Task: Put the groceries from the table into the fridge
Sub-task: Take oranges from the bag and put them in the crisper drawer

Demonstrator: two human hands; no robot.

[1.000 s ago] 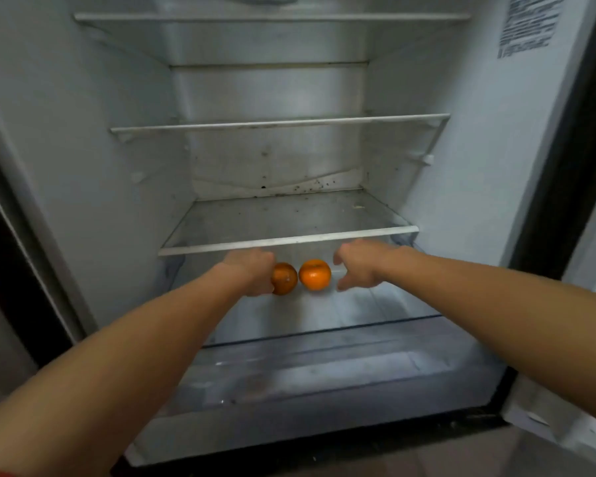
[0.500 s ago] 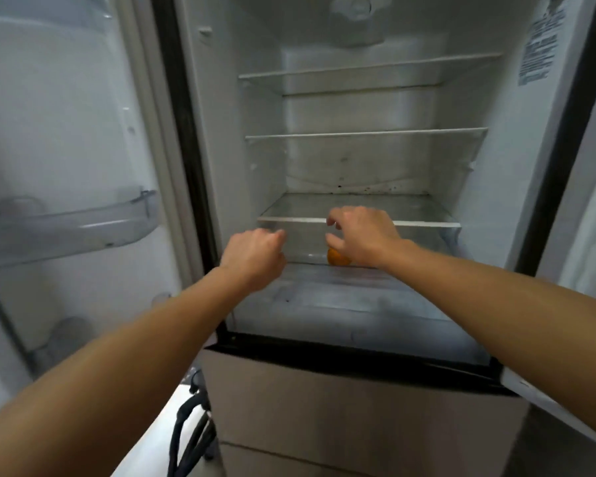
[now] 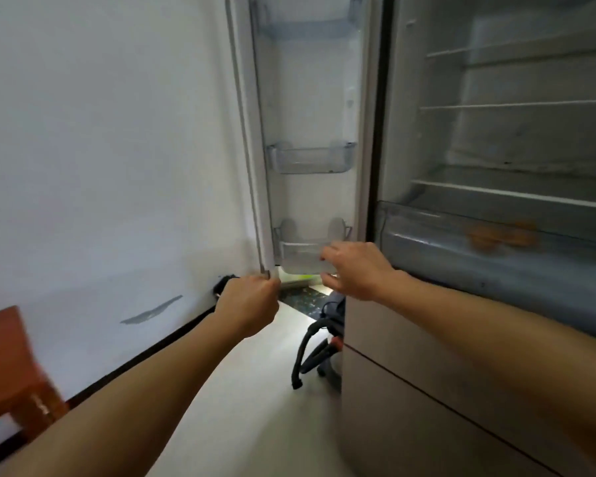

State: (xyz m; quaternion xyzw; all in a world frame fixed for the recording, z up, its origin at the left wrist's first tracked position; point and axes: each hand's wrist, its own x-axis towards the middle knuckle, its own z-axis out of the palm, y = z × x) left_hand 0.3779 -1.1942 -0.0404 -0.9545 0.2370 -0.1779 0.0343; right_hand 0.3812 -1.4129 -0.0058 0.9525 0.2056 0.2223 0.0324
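Observation:
The fridge [image 3: 496, 149] stands open on the right, its glass shelves bare. Two oranges [image 3: 499, 235] show as a blur through the clear front of the bottom drawer [image 3: 427, 242]. The open fridge door [image 3: 255, 139] hangs at centre, edge-on. My left hand [image 3: 248, 304] is closed around the door's bottom corner. My right hand [image 3: 355, 270] hovers in front of the lowest door bin [image 3: 300, 256], fingers apart and holding nothing.
A white wall fills the left. An orange chair [image 3: 11, 370] sits at the lower left. Black hoses and a machine [image 3: 317, 346] lie on the pale floor beside the fridge's lower cabinet [image 3: 427, 390]. Two more door bins sit higher up.
Both hands left the oranges in the drawer and came out of the fridge. The view swung left to the door, and my left hand took hold of its bottom corner.

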